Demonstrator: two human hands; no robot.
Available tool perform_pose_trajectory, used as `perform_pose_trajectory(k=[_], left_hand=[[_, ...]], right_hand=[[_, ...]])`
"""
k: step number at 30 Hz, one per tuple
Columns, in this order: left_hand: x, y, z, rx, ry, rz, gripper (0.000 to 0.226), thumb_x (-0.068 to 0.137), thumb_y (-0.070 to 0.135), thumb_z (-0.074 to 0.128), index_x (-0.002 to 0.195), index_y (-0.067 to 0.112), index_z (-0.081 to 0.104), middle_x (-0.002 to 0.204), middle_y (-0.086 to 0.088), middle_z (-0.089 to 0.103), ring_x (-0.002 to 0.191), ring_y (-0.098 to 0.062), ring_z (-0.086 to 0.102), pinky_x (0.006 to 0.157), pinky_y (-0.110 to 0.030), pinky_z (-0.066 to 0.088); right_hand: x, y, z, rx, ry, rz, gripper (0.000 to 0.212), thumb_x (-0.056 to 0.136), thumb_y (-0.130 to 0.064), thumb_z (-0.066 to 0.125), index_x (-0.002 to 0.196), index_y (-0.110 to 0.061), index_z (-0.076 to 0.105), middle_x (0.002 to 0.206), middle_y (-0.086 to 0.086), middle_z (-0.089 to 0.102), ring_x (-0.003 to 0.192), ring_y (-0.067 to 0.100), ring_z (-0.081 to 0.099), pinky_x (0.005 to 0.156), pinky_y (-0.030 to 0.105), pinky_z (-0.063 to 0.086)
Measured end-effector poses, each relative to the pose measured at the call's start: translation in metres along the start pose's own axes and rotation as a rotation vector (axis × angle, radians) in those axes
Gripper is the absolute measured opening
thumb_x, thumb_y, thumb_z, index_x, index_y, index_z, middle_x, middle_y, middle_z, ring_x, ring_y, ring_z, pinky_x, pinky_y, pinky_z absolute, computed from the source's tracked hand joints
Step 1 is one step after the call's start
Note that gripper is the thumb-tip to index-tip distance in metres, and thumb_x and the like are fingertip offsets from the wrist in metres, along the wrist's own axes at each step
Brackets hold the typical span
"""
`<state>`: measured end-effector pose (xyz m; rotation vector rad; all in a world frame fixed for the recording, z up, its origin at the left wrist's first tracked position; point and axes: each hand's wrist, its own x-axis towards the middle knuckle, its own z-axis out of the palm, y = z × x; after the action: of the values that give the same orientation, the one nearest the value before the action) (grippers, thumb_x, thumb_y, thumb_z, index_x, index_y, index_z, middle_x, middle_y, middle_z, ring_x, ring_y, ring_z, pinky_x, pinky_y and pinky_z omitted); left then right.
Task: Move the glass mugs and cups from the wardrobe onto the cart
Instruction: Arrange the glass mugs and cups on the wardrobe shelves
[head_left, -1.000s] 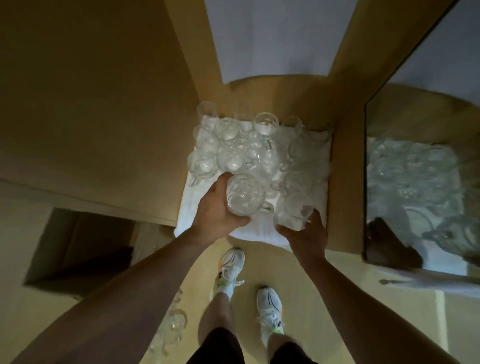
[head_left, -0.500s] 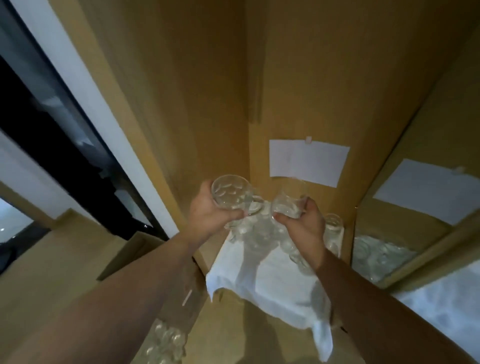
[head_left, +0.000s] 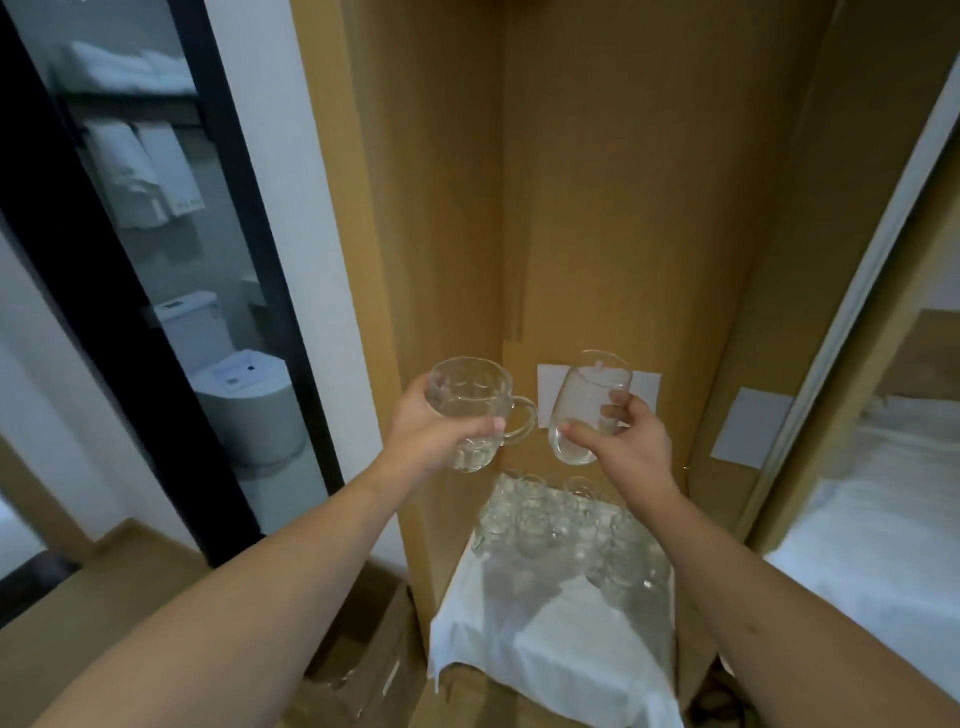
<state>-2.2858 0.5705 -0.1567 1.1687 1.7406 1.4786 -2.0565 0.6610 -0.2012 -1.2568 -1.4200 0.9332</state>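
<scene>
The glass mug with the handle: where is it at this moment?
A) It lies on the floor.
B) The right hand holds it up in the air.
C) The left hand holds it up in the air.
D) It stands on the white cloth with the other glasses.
C: the left hand grips the glass mug above the white cloth, while the right hand holds a handleless glass cup.

Clear dimpled handled mug (head_left: 470, 413) and smooth tilted cup (head_left: 589, 408) aloft above clustered glasses (head_left: 566, 530) in wooden wardrobe (head_left: 623, 208)
</scene>
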Motion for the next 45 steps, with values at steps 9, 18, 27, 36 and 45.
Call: perform_pose_trajectory(k=[9,18,27,36,45], left_hand=[[-0.077,0.025,-0.008,-0.188,-0.14,0.096,0.115,0.03,0.067,0.095,0.132,0.033,0.054,0.126,0.012,0.064,0.115,-0.01,0.062,0.103,-0.043,0.051],[-0.139,0.058,0.069,-0.269,-0.353,0.084,0.125,0.032,0.068,0.096,0.141,0.029,0.047,0.131,0.006,0.064,0.118,-0.021,0.065,0.101,-0.052,0.052],[-0.183,0.104,0.195,-0.362,-0.513,0.057,0.09,0.045,0.052,0.098,0.122,0.027,0.059,0.116,-0.002,0.073,0.096,-0.023,0.075,0.068,-0.041,0.062],[-0.221,0.119,0.32,-0.36,-0.544,0.013,0.09,0.049,0.054,0.098,0.123,0.019,0.062,0.118,-0.007,0.072,0.106,-0.028,0.071,0.089,-0.056,0.058],[-0.249,0.116,0.378,-0.305,-0.51,-0.049,0.089,0.043,0.06,0.096,0.119,0.029,0.063,0.115,0.003,0.072,0.105,-0.019,0.071,0.089,-0.046,0.059]], right_hand=[[-0.105,-0.023,-0.059,0.097,0.159,0.012,0.073,0.056,-0.054,0.092,0.116,-0.028,0.06,0.107,-0.006,0.066,0.1,0.014,0.064,0.081,0.029,0.051],[-0.165,-0.022,-0.159,0.253,0.284,0.039,0.09,0.067,-0.044,0.091,0.142,-0.027,0.045,0.118,0.005,0.055,0.105,0.019,0.064,0.085,0.04,0.059],[-0.172,-0.001,-0.29,0.284,0.328,0.109,0.094,0.057,-0.056,0.091,0.139,-0.038,0.048,0.119,0.007,0.066,0.102,0.029,0.07,0.087,0.053,0.06],[-0.175,0.024,-0.404,0.293,0.369,0.19,0.085,0.057,-0.053,0.09,0.13,-0.023,0.056,0.112,0.003,0.066,0.104,0.02,0.067,0.069,0.039,0.063],[-0.171,0.052,-0.462,0.324,0.337,0.278,0.065,0.069,-0.052,0.086,0.122,-0.027,0.057,0.118,0.009,0.064,0.106,0.023,0.065,0.069,0.037,0.06]])
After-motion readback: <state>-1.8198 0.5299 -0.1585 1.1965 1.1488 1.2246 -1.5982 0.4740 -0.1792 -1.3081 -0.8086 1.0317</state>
